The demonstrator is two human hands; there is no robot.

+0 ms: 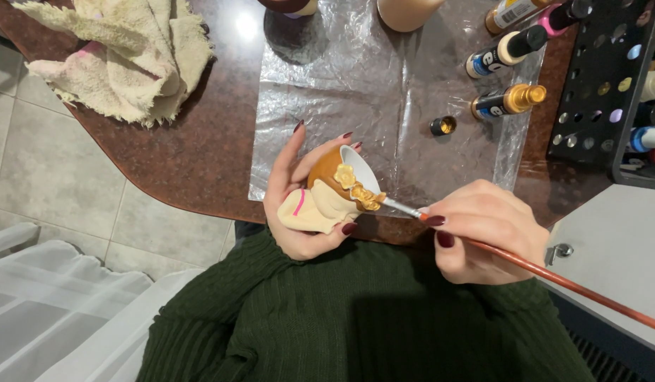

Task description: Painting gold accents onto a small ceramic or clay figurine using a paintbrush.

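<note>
While left hand [299,205] cups figurine [334,191], right hand [483,230] pinches brush [554,277]; handle cut off.

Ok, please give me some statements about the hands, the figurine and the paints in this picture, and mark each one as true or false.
1. The left hand holds a ceramic figurine planter. True.
2. The right hand holds a pencil. False: it holds a paintbrush, whose tip meets the gold flowers on the figurine.
3. The gold paint bottle lies on its side, its cap off. True: a small gold-lined cap sits apart beside it.
4. The cream towel covers the plastic sheet. False: the towel lies apart from it, on the brown table.
5. The figurine is painted blue. False: it is orange-brown and cream.
</note>
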